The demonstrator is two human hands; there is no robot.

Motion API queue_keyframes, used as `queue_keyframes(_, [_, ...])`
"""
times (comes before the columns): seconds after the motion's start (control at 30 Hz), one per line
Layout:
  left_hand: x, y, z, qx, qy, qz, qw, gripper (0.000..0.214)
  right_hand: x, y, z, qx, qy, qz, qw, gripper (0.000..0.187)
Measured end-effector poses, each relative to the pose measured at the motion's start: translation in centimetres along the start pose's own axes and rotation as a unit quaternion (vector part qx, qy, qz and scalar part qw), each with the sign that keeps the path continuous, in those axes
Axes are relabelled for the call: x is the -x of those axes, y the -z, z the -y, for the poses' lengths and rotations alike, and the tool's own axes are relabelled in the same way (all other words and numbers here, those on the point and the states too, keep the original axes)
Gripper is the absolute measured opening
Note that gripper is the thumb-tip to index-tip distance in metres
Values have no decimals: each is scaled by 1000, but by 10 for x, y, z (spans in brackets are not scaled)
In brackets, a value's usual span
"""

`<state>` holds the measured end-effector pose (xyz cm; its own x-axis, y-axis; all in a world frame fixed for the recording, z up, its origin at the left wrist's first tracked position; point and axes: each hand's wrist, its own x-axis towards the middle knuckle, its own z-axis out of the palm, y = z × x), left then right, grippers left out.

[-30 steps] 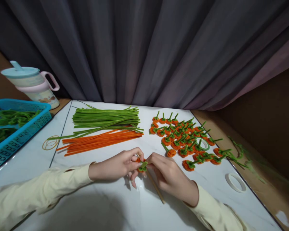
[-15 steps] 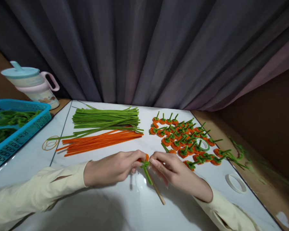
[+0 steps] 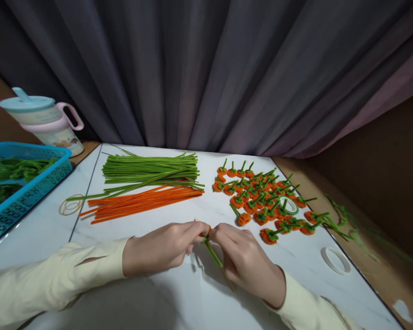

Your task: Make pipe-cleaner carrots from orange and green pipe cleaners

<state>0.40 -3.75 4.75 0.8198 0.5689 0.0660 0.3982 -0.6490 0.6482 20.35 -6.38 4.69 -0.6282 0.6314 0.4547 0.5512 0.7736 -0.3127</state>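
Between my fingertips is a small orange pipe-cleaner persimmon with a green stem (image 3: 213,255) slanting down to the right. My left hand (image 3: 168,243) pinches its orange part, which the fingers mostly cover. From the other side, my right hand (image 3: 246,256) has its fingers closed at the green top. A thin wooden stick is largely hidden below my right hand. Finished-looking orange persimmons with green stems (image 3: 251,206) lie grouped on the right. Beyond my left hand are a bundle of orange pipe cleaners (image 3: 141,204) and a bundle of green pipe cleaners (image 3: 147,169).
A blue basket (image 3: 30,192) with green leaf shapes stands at the left, before a lidded cup (image 3: 44,121). Rubber bands (image 3: 70,205) lie near it. Rolls of green tape (image 3: 289,205) and white tape (image 3: 335,260) are on the right. A curtain (image 3: 186,73) hangs behind the white tabletop (image 3: 179,293).
My right hand has turned and moved slightly left and down, closing in on the green top. It now covers most of the wooden stick. My left hand keeps its pinch.
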Motion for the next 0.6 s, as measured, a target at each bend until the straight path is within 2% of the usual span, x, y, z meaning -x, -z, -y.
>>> queue_keyframes(0.1, [0,-1,-3,46,14,0,999,17,-1,1,3,117,88,-37,989,25])
queue_keyframes(0.17, [-1,-1,-5,74,23,2,997,15,-1,0,3,147,126,-55,980,25])
queue_keyframes(0.2, [-2,0,-6,83,29,4,996,14,-1,-1,3,143,123,-60,980,24])
queue_keyframes(0.3, [-5,8,-7,92,42,18,995,13,0,-4,0,42,26,-54,997,21])
queue_keyframes(0.4, [-9,21,-7,88,33,23,995,20,-2,-4,-4,-103,-71,-40,991,19])
queue_keyframes(0.53, [-11,28,-6,53,59,-73,994,26,-3,-6,-8,-148,-107,-54,982,15])
queue_keyframes(0.6, [-10,23,-6,19,77,-94,992,27,-2,-10,-8,-142,-105,-65,982,15])
